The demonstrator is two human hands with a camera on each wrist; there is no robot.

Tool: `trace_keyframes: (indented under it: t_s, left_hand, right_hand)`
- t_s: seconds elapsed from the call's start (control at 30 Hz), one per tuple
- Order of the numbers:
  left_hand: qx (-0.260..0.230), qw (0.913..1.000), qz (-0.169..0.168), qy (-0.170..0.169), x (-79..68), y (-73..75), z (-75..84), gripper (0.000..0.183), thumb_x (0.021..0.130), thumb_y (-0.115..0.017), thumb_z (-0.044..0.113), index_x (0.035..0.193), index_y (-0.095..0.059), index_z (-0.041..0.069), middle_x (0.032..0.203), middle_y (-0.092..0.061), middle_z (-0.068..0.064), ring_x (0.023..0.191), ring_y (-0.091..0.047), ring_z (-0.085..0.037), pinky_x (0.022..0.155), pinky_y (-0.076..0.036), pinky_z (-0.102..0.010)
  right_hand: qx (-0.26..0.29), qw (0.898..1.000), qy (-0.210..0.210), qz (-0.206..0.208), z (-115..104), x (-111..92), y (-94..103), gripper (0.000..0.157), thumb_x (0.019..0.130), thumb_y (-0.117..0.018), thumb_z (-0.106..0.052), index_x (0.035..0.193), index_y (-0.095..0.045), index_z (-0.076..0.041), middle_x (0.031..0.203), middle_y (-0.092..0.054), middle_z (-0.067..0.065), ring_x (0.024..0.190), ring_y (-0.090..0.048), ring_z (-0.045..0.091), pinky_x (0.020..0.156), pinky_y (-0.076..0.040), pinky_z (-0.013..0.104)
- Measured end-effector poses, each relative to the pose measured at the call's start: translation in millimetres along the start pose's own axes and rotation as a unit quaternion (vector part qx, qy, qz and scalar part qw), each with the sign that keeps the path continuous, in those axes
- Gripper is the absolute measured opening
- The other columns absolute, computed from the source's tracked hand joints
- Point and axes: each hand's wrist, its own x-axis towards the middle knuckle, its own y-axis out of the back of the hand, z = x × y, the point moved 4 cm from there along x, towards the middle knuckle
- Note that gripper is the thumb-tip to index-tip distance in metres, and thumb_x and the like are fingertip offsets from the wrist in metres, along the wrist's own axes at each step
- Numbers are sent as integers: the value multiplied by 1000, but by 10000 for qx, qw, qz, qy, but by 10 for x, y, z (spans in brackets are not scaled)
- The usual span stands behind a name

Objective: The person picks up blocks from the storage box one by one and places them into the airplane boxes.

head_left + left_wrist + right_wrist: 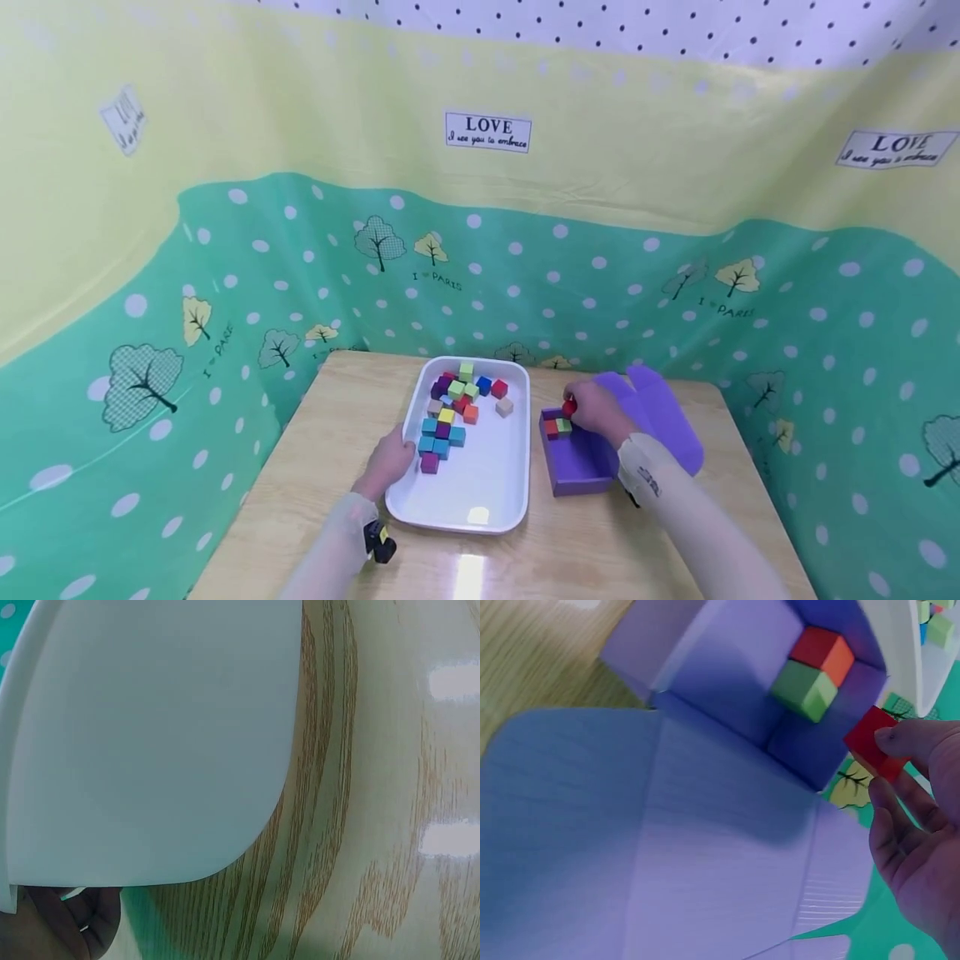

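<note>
My left hand [392, 456] grips the left rim of a white tray [487, 492]; in the left wrist view its fingers [101, 919] curl at the tray's edge. Between thumb and fingers, my right hand [596, 407] pinches a red cube [870, 739] above the far end of a purple box [581, 487]. Inside that box, an orange-red cube [551, 429] and a light green cube [564, 426] sit side by side near the far left corner. The box's lid [671, 421] is folded back to the right, partly covered by my right arm.
Many coloured cubes are gathered in the tray's far and left parts, among them a yellow cube [446, 417], a magenta cube [430, 463] and a beige cube [504, 407]. Both containers stand on a wooden table [330, 417]. A patterned curtain [480, 275] hangs around its back and sides.
</note>
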Motion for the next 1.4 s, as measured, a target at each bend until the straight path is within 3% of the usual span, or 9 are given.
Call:
trace_keyframes:
  t_s: [0.27,0.53,0.83,1.4]
  left_hand:
    - [131,9997,142,-152,-4,9,-16,47,98,-43,12,143,-40,0,131,-56,-22,113,-59,-34,93,-50,-50]
    - [142,9998,86,-85,-10,0,-35,48,98,-43,14,145,-39,2,133,-55,-22,116,-58,-37,91,-51,-49]
    - [197,9996,164,-97,-4,-6,-49,47,98,-44,13,143,-41,1,132,-56,-21,114,-59,-35,91,-51,-49]
    - [348,9989,293,-131,11,-21,-52,42,97,-45,12,137,-46,-1,122,-61,-20,102,-64,-31,83,-55,-47]
  right_hand:
    - [-308,9995,-82,65,121,-46,-152,26,74,-74,2,98,-69,-8,82,-60,2,73,-54,18,66,-51,36]
    - [-410,9990,-189,-33,160,-131,-263,22,77,-69,5,94,-67,-9,78,-55,2,69,-51,19,62,-49,35]
    - [-584,9980,-254,-16,215,-95,-399,23,78,-72,1,97,-68,-10,82,-54,3,71,-52,20,64,-50,37]
    - [-902,9957,-202,-31,340,-44,-597,33,78,-73,-4,110,-72,-12,90,-68,6,74,-58,20,68,-54,42]
